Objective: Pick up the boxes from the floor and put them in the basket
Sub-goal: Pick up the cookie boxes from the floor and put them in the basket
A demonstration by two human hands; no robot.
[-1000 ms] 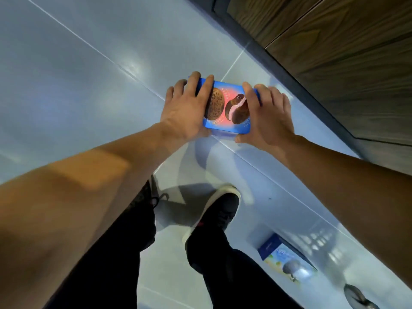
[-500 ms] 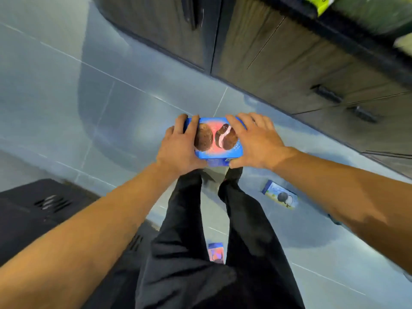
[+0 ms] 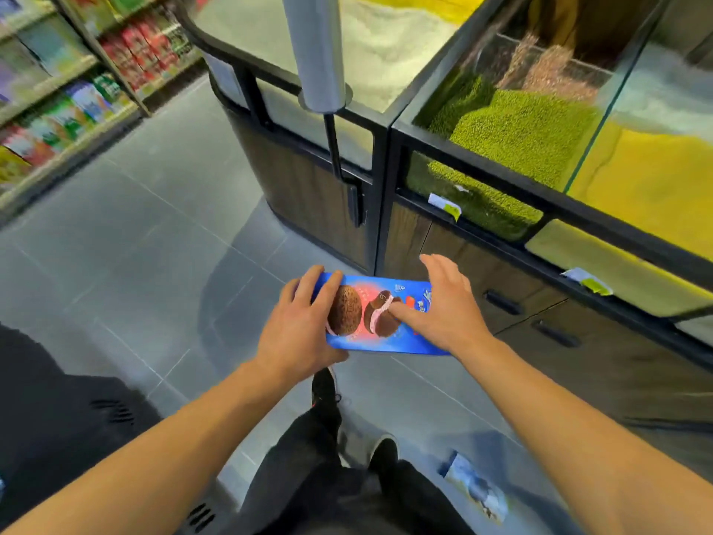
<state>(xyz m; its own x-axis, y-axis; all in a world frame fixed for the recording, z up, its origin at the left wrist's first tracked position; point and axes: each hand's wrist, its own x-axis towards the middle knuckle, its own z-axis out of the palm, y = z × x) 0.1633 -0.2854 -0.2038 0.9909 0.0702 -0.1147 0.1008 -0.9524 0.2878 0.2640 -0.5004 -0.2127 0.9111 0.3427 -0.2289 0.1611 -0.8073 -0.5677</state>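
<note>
Held out in front at about waist height, above the grey floor (image 3: 146, 241) and clear of it: a blue biscuit box (image 3: 380, 318), lying flat with its printed face up, just in front of the wooden cabinet (image 3: 308, 195) with the glass bins. Left hand (image 3: 301, 330) wrapped round the box's left end, fingers over the far edge and thumb under the near one, a firm grip carrying the load. Right hand (image 3: 443, 310) spread open on top of the box's right end, fingers straight, resting rather than grasping. Best to keep the left grip tight and either curl the right fingers round the right end or let that hand go fully, since a flat palm on top steadies little and could tip the box. Dark shape low to the left of the box, by the left forearm, possibly the basket (image 3: 58, 411), though too blurred to tell for sure. Worth turning toward it, keeping the box level, lowering it in flat rather than dropping it. Second box (image 3: 476, 488) lying on the floor below and to the right of the held box, near the feet, left for the next pass. Careful footing needed around it when turning.
</note>
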